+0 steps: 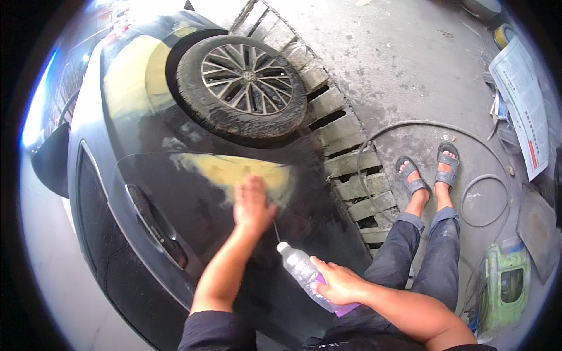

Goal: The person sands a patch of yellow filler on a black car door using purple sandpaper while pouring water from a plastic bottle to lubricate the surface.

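My left hand (253, 205), slightly blurred, lies with fingers flat on a pale yellow filler patch (213, 168) on the dark car's door (134, 234). My right hand (333, 284) grips a clear plastic bottle (295, 263) with a white cap, along with something purple (345, 309) pressed against it, partly hidden by my fingers. The bottle is tilted over the lower door, its cap toward my left hand. A black door handle (153, 227) is left of the patch, and a wheel (249, 76) is above it.
Wooden slats (339, 134) run beside the car. A hose (410, 123) loops around my sandalled feet (445, 161) on the concrete floor (398, 64). A printed sheet (518, 105), a grey board (535, 228) and a green plastic part (492, 292) are along the right.
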Available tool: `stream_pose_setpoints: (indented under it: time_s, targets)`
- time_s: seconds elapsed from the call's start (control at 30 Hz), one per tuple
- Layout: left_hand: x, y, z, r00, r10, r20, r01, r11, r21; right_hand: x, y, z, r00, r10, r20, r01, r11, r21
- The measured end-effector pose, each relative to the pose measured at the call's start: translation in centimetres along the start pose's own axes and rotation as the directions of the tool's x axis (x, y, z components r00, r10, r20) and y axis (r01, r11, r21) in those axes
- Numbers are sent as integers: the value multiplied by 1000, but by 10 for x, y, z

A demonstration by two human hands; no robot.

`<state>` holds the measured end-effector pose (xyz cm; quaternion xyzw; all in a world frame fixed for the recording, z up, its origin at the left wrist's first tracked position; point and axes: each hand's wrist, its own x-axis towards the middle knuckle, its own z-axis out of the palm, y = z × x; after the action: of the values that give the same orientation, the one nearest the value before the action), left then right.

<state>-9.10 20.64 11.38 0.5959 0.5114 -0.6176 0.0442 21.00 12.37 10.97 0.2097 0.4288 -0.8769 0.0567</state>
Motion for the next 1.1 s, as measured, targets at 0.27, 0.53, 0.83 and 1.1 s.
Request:
stream_pose_setpoints:
  time_s: [0.27, 0.53, 0.83, 1.1]
  targets:
    - [4, -141, -60, 856, -446, -262, 467, 884, 23, -4, -54, 6, 978, -205, 49, 205, 979, 0]
    - [69, 0, 5, 995, -76, -58, 86, 979, 186, -2, -7, 4, 998, -63, 30, 63, 998, 15]
    - [37, -86, -45, 978, -161, -136, 175, 979, 104, 12, -8, 6, 997, -51, 52, 48, 997, 60]
    - [66, -14, -13, 999, 32, 31, -37, 979, 203, 17, -15, -7, 991, 45, 126, -43, 999, -14]
